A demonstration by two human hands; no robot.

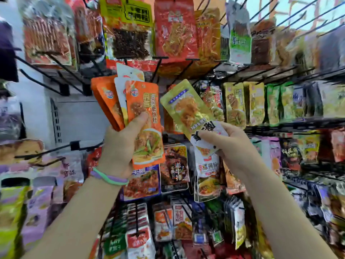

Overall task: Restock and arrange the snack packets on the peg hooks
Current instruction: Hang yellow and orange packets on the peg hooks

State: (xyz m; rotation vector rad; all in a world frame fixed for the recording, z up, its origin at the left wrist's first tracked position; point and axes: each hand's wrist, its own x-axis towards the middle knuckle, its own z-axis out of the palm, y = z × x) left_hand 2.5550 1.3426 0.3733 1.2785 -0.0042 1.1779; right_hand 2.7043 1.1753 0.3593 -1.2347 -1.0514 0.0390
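My left hand [122, 144] grips a fanned stack of orange snack packets [143, 116], thumb pressed on the front one, held up before the display. My right hand [231, 144] pinches a gold-yellow packet [186, 107] by its lower end, tilted with its top leaning left. A white packet with black lettering [209, 135] sits under the same fingers. Both hands hover in front of the peg hooks, about level with the second row.
Black peg hooks [46, 71] jut out bare at the left and upper right [291, 21]. Rows of hanging packets fill the wall: red and yellow packs [173, 30] above, yellow-green ones [253, 103] at right, mixed packs [175, 169] below.
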